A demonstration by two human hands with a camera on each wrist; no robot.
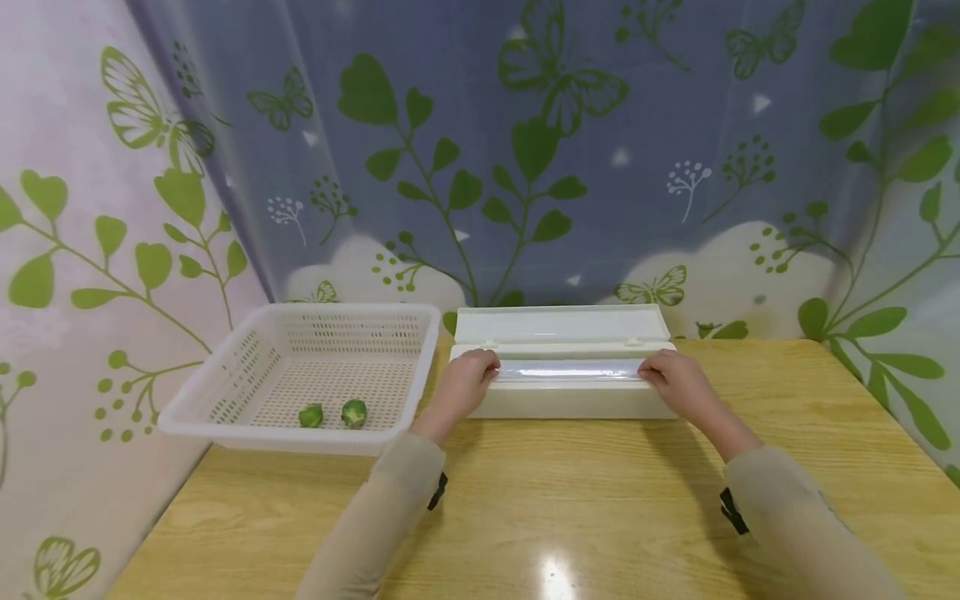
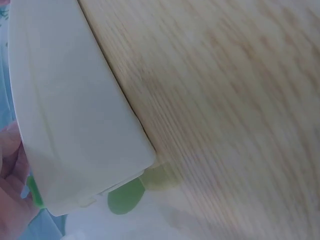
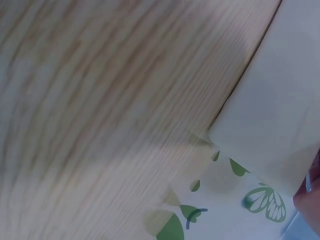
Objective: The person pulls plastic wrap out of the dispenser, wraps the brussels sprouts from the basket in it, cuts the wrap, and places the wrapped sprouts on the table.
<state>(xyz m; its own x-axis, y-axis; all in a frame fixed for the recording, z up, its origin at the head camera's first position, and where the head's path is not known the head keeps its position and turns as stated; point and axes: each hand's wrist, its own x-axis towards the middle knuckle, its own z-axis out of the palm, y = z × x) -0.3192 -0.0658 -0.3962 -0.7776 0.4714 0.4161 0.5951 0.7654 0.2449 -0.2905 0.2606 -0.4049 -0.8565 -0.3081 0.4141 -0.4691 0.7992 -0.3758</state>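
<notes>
A white cling film dispenser box (image 1: 570,404) stands on the table, its lid (image 1: 562,323) tipped back. Clear cling film (image 1: 568,371) stretches across its opening. At the film's left end, my left hand (image 1: 467,383) pinches the edge between thumb and fingers. My right hand (image 1: 678,382) pinches the film's right end in the same way. In the left wrist view, some curled fingers (image 2: 12,155) show beside the dispenser's end. Only a bit of the right hand (image 3: 311,200) appears in the right wrist view, behind the box corner.
Left of the dispenser, a white plastic basket (image 1: 300,435) with slotted walls holds two small green vegetables (image 1: 354,413), which look like Brussels sprouts. The wooden table (image 1: 585,500) extends in front. A leaf-and-butterfly patterned curtain (image 1: 480,167) hangs behind.
</notes>
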